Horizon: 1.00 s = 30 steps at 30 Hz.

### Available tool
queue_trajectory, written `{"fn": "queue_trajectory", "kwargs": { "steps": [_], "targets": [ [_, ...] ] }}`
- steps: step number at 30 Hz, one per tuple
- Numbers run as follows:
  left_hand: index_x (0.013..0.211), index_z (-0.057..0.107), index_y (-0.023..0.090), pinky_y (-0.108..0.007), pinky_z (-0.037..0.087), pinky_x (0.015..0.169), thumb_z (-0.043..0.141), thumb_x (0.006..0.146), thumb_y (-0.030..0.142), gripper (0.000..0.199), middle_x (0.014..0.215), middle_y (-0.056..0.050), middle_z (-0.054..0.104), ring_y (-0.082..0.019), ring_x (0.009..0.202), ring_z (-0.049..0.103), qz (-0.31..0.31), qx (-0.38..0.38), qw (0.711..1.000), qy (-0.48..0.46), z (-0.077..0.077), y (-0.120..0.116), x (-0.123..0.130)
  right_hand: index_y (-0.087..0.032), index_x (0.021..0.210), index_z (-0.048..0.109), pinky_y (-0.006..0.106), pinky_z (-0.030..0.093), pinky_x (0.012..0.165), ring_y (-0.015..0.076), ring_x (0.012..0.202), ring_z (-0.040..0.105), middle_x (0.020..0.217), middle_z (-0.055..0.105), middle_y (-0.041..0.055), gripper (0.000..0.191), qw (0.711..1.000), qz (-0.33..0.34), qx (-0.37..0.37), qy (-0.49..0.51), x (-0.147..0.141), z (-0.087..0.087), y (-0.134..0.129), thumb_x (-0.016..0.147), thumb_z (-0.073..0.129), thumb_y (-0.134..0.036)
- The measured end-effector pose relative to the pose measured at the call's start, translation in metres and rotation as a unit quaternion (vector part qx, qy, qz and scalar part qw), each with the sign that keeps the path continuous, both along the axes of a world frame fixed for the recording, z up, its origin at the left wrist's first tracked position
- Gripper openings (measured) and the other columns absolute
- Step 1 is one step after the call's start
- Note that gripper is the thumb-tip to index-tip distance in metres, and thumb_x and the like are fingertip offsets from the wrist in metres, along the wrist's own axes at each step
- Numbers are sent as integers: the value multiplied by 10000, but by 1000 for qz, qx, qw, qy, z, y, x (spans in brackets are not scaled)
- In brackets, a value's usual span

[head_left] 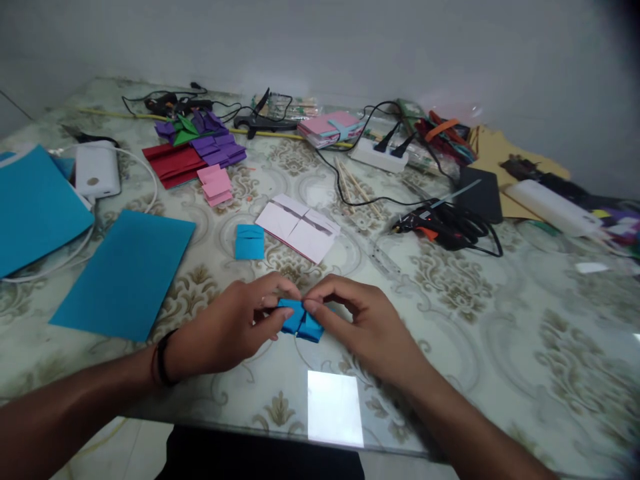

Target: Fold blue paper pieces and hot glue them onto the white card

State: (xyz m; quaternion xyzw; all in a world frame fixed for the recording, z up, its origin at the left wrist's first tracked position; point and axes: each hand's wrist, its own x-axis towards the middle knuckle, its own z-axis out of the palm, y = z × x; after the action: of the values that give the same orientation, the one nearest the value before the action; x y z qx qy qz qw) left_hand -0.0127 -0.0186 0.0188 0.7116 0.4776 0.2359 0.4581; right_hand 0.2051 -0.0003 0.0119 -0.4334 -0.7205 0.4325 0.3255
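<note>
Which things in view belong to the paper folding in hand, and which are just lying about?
Likely in the job:
- folded blue paper, between left hand and right hand
- small blue square
- blue sheet nearer the hands

Apparently just lying about:
- white power strip
- glue gun
- white device at left

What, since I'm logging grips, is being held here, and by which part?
A small folded blue paper: the left hand grips its upper left part, the right hand its upper right part.
</note>
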Motion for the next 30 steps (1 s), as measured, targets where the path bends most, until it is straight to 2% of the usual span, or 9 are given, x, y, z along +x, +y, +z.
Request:
{"fn": "queue_trajectory", "kwargs": {
  "steps": [3,7,12,17,19,23,26,30],
  "targets": [
    [1209,583,232,-210,405,507,572,957,225,252,668,62,684,-126,545,637,-3,1,1000,15,-1,-1,-1,-182,810,719,272,546,666,157,702,673,758,732,16,128,998,13,-57,18,0,-3,1,905,685,-261],
    [1192,542,236,-220,397,526,542,965,207,230,682,67,672,-121,548,629,-28,-3,999,23,-2,-1,-2,-173,788,701,266,542,667,148,701,657,747,712,11,150,993,43,-101,35,0,-4,0,899,708,-273],
    [1178,508,230,-236,415,560,519,977,203,203,672,70,650,-130,569,636,-50,-14,998,23,0,0,-2,-169,827,713,250,522,625,140,681,636,753,700,13,230,990,69,-112,57,-2,-3,-1,971,637,-332],
    [1158,504,233,-246,420,585,512,971,179,195,720,61,671,-132,579,642,-55,6,997,54,0,-2,-2,-169,803,731,251,523,631,138,675,642,739,710,11,194,991,57,-105,57,-4,-7,-1,937,680,-300],
    [1153,506,230,-248,428,595,510,981,190,176,754,49,702,-137,609,662,-50,0,997,53,0,-2,-1,-173,784,733,250,513,626,135,663,638,724,707,7,167,995,48,-75,47,-4,-8,-2,919,686,-260],
    [1069,542,212,-246,461,600,542,1002,271,90,739,39,713,-143,645,692,-32,-38,999,2,0,1,-1,-181,749,714,243,494,624,124,644,628,707,696,-4,144,999,21,35,26,-4,-4,-4,889,683,-169],
    [958,574,193,-232,479,596,549,1011,307,128,769,24,696,-136,678,712,-19,-63,997,-46,3,4,-1,-188,763,709,233,471,593,118,636,621,701,684,-10,141,995,16,95,17,-2,0,-5,894,678,-149],
    [904,594,184,-217,422,552,543,1014,283,157,707,34,648,-112,636,639,-15,-32,999,-34,5,4,-1,-195,801,700,260,471,595,138,658,612,707,671,3,140,985,22,172,3,-3,0,-7,926,658,-149]
  ]
}}
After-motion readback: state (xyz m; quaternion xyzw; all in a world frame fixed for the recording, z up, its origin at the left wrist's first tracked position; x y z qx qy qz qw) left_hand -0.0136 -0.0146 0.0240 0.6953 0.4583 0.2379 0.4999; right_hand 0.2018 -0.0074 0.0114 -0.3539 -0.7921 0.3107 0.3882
